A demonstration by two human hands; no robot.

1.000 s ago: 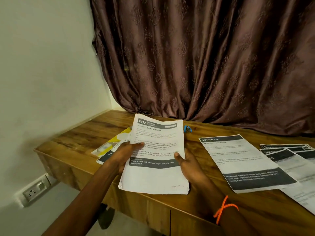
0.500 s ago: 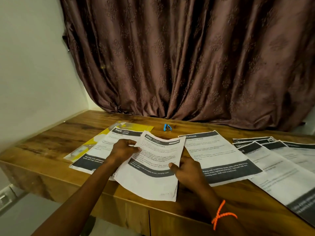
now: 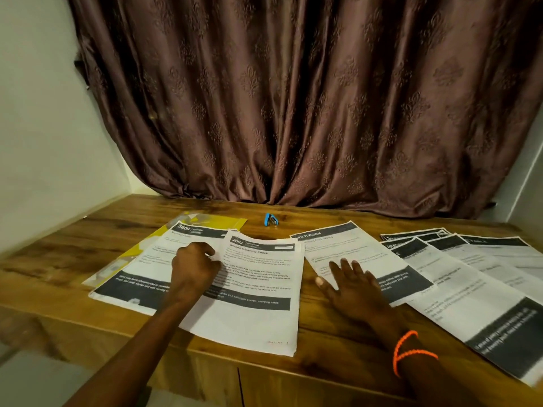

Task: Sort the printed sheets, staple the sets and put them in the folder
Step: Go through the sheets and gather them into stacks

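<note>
**Coach:** Sorting was the stage you were at, by my reading. The "2652" sheet (image 3: 258, 292) lay flat at the desk's (image 3: 338, 333) near edge, at about six o'clock of the blue stapler (image 3: 271, 220). Its left margin overlapped the "3800" sheet (image 3: 147, 265), which itself lay partly over the yellow folder (image 3: 223, 224) at ten o'clock of it.

**Operator:** And my hands?

**Coach:** Your left hand (image 3: 195, 267) had its fingers curled at the seam where those two sheets overlapped. Whether they pinched a paper edge or only pressed on it, I could not tell. Your right hand (image 3: 351, 284) was spread, fingers straight, flat on the lower left corner of the "MULTI-ROOM" sheet (image 3: 346, 251), at three o'clock of the "2652" page.

**Operator:** How should I have handled the step?

**Coach:** In my judgement you needed separation between piles. The overlap at nine o'clock risked mixing two sets, so sliding the "2652" page clear of its neighbour would have helped. You also had it hanging slightly over the desk's front edge, so a nudge toward twelve o'clock seemed wise. The fanned sheets (image 3: 470, 259) at three o'clock wanted squaring before any stapling. Nothing looked stapled yet, and the folder still held none of these.
</note>
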